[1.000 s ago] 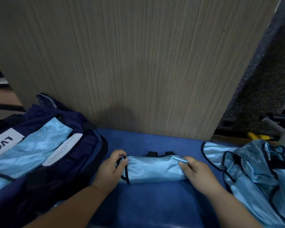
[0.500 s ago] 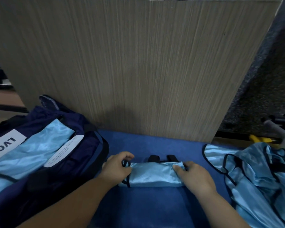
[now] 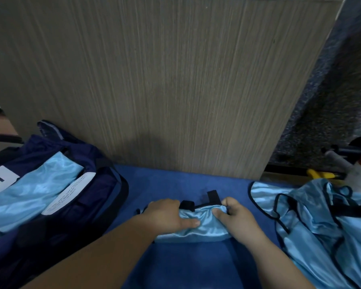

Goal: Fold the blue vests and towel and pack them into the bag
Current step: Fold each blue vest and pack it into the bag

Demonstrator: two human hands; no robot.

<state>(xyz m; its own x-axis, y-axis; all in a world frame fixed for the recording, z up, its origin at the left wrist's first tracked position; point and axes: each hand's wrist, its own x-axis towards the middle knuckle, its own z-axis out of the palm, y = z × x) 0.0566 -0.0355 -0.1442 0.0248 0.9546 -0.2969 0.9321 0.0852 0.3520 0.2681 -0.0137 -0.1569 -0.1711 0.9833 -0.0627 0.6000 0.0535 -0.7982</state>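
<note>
Jointly L hand (image 3: 167, 215), R hand (image 3: 237, 219) grip vest (image 3: 204, 228).

Folded vest (image 3: 204, 228) lies mid blue surface (image 3: 175, 263). My left hand (image 3: 167, 215) grips its left end, thumb flat on the satin; my right hand (image 3: 236, 217) pinches the right end. Open navy bag (image 3: 96, 197) at left, loose vests (image 3: 313, 217) heaped at right.

Bag (image 3: 96, 197) label (image 3: 2, 180) partly beyond left edge
</note>
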